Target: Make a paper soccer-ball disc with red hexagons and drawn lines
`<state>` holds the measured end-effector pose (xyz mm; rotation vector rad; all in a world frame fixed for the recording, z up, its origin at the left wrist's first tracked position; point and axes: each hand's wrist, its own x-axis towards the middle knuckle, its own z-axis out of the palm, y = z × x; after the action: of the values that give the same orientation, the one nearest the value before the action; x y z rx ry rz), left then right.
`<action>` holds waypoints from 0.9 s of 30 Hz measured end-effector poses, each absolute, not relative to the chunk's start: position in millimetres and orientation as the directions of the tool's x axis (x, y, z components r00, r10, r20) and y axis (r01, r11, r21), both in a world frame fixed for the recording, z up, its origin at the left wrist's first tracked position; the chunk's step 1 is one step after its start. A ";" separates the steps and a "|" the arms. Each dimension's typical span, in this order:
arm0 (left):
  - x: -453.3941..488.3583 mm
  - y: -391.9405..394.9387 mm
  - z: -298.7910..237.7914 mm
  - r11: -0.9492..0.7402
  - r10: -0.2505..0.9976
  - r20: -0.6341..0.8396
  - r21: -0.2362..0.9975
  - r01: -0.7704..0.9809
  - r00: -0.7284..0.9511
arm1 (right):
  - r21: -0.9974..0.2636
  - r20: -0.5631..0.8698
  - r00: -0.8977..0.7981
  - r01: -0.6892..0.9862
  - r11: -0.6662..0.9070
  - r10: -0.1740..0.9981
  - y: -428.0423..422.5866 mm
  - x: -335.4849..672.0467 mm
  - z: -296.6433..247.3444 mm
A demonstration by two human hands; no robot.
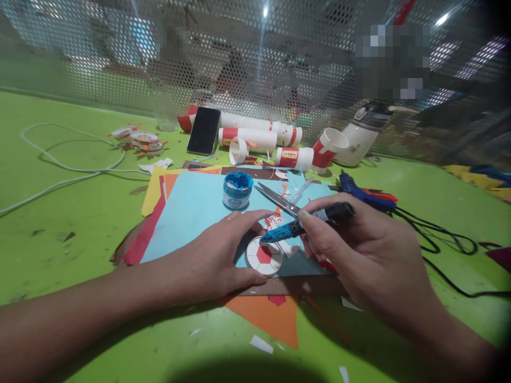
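My left hand (223, 255) grips the edge of a small round white disc (252, 261) between thumb and fingers. A red pentagon (264, 254) sits at the disc's centre, with lines running out to the rim. In my right hand (359, 250) is a black marker pen (295, 227) smeared with blue, its tip at the disc's upper part. Scissors (279, 199) lie beside my right hand, their blades pointing up and left and the red handles partly hidden under it. An open jar of blue paint (237, 191) stands on light blue paper (195, 205) beyond my left hand.
Paper cups (247, 139), a phone (204, 131) and a white kettle-like flask (361, 135) line the back, before a perforated metal screen (247, 64). A blue glue gun (359, 192) with black cable lies right. White cable (72, 127) and decorated discs (144, 141) are left; paper scraps (261, 344) lie in front.
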<state>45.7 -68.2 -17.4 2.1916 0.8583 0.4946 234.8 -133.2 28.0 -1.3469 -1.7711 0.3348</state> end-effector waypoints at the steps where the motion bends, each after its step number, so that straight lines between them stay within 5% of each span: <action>1: 45.7 -68.2 -17.9 -0.520 0.704 0.088 0.740 0.427 0.705 | -0.658 0.459 -0.044 0.654 0.373 0.887 -133.1 234.6 28.0; 27: 45.3 -68.7 -18.1 -0.543 0.696 0.109 0.727 0.421 0.709 | -0.595 0.455 -0.055 0.724 0.349 0.889 -131.0 233.6 25.5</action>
<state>45.3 -68.7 -18.1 2.2178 0.8452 0.5107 233.6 -131.0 25.5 -1.4212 -1.8204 0.2623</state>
